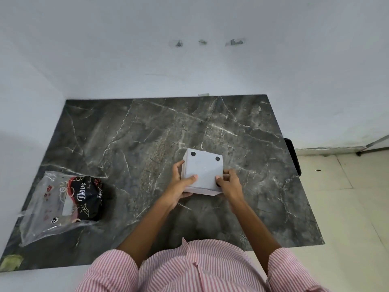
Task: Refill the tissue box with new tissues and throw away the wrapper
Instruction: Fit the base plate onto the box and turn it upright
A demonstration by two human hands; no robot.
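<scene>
A grey cube tissue box is turned bottom-up over the dark marble table, two round black feet showing on its far edge. My left hand grips its left side, thumb across the bottom panel. My right hand grips its right near corner, thumb on the panel's edge. A clear plastic tissue wrapper printed in black and red lies flat on the table at the left, apart from both hands. I cannot tell whether tissues are inside the box.
White walls meet behind and left of the table. A dark object sticks out at the table's right edge. Pale tiled floor lies to the right. A greenish patch sits at the near left corner.
</scene>
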